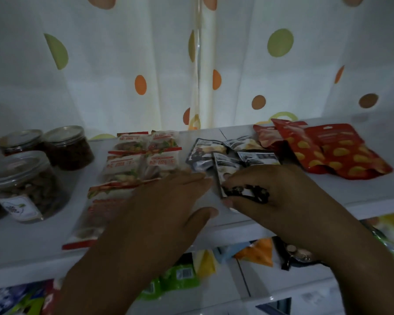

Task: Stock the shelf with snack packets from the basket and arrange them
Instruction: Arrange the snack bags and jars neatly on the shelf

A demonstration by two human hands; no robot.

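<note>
- My right hand [280, 196] is closed in a pinch around a small dark packet [228, 176], thumb at its near edge and fingers curled over its right side; the packet rests on the white shelf [373, 194], near the front edge.
- My left hand [166, 205] lies flat and open, fingers together and pointing right, palm down on the near white-and-red packets [105, 201]. It grips nothing.
- The two hands sit just beside each other, with a narrow gap between them.
- Further dark packets [232, 151] lie in a loose cluster just behind the held one, overlapping.
- More white-and-red packets [143, 153] lie in rows at the far left of centre.
- Red pouches [332, 153] with yellow spots lie overlapping at the far right.
- Three clear jars [27, 185] with dark contents stand at the left end.
- A spotted curtain [146, 64] hangs behind the shelf.
- A lower shelf [259, 289] holds mixed coloured packets; detail is blurred.
</note>
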